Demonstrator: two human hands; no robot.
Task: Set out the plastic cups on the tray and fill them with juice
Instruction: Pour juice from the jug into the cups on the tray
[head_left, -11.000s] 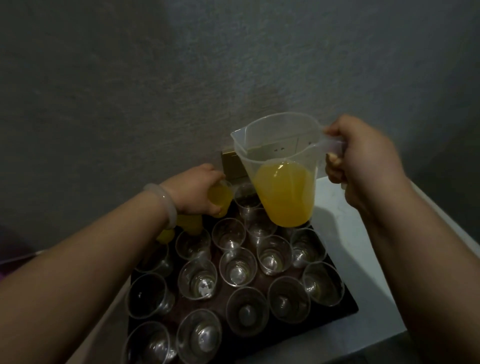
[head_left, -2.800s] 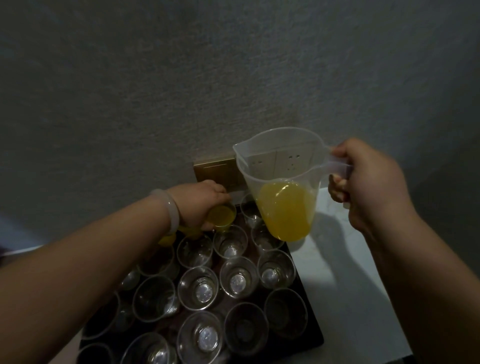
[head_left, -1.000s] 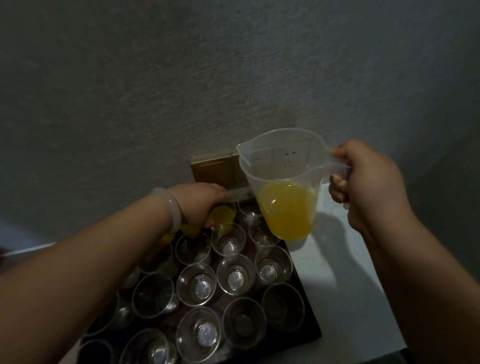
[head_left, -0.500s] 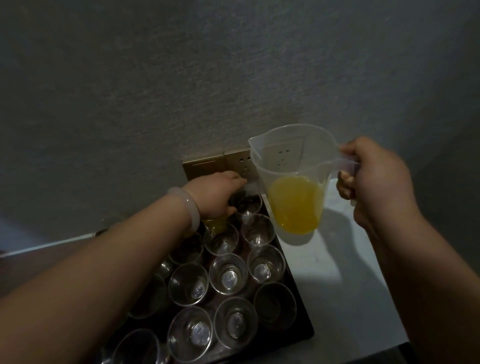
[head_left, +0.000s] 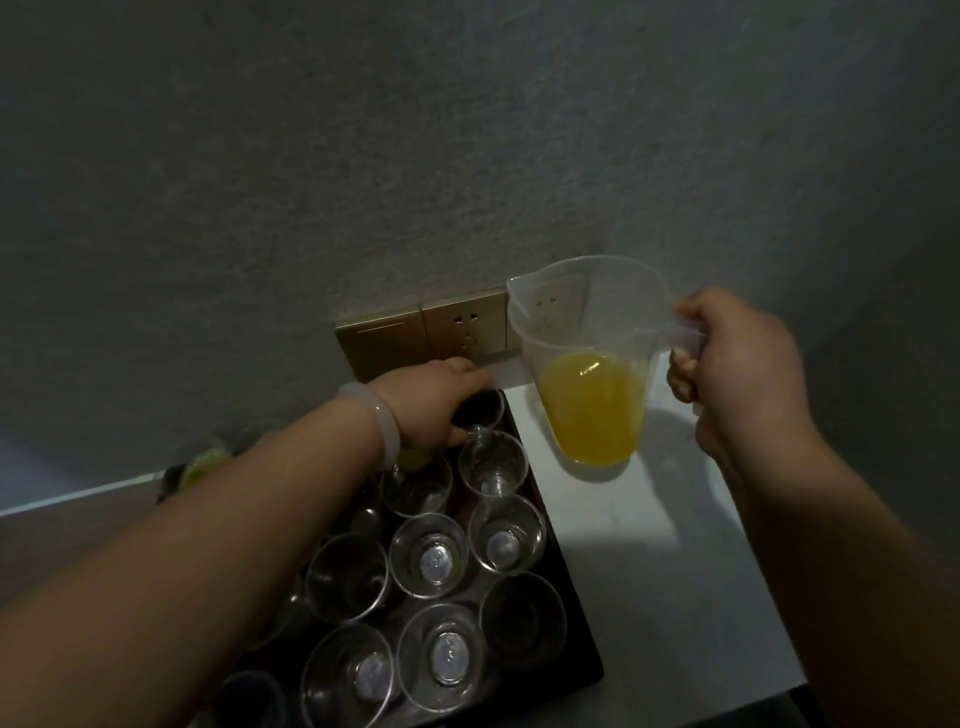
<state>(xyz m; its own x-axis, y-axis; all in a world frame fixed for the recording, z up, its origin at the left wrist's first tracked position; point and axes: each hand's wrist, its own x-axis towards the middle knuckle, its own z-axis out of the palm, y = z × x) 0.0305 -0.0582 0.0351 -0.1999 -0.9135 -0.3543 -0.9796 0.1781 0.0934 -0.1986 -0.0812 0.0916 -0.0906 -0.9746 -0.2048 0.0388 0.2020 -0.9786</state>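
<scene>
Empty cups (head_left: 441, 561) crowd the near tray (head_left: 582, 670), my left grip (head_left: 431, 410) has just hopped off the filled cup (head_left: 413, 458) to clasp the back corner cup (head_left: 485, 408), and my right grip (head_left: 737, 364) holds the juice jug (head_left: 592, 364) beside it, next pour coming.

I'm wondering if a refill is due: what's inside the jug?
Orange juice fills the lower part of the clear jug; above it the jug is empty. The right hand grips the handle, covering none of the inside.
</scene>
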